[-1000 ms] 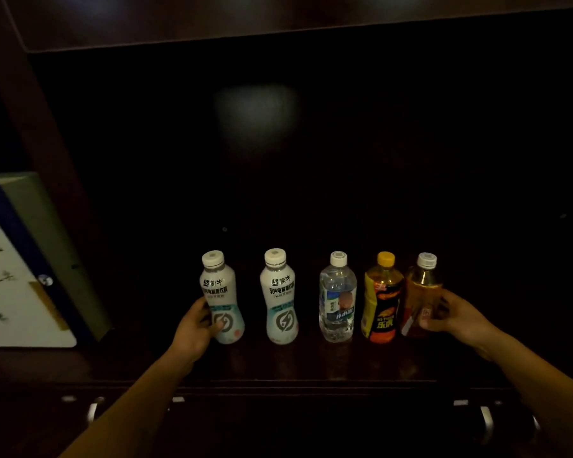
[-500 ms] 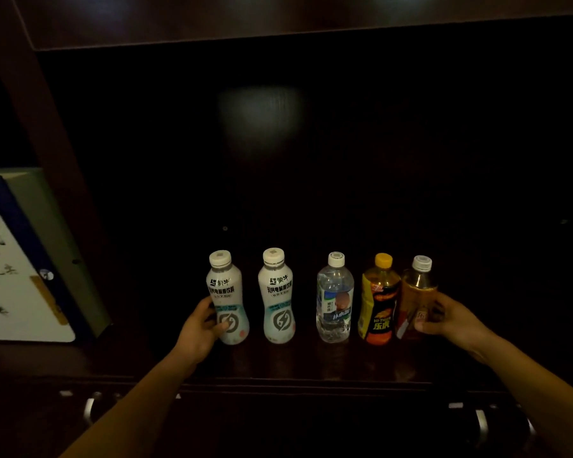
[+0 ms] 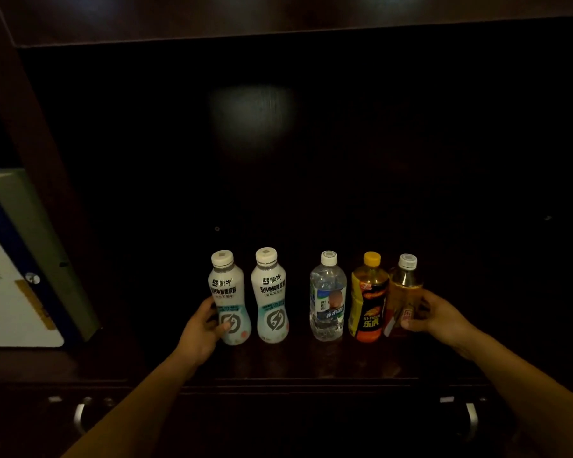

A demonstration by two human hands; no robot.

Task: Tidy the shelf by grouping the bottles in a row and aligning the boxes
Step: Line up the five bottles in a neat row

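Several bottles stand upright in a row on the dark wooden shelf [image 3: 295, 365]. My left hand [image 3: 204, 328] grips the leftmost white bottle [image 3: 227, 289], which stands close beside a second white bottle [image 3: 271, 292]. After a gap come a clear water bottle [image 3: 327, 299], a yellow-capped orange drink bottle [image 3: 368, 299] and an amber tea bottle [image 3: 406, 285]. My right hand [image 3: 437, 319] holds the amber tea bottle at the row's right end.
A box [image 3: 24, 259] with a white face, blue edge and grey side leans in the compartment to the left, behind a wooden divider [image 3: 37, 160]. Metal drawer handles [image 3: 472, 419] show below the shelf edge. The shelf's back is dark.
My left hand has slid the leftmost white bottle to the right, closing the gap to the second white bottle. My right hand stays on the amber bottle.
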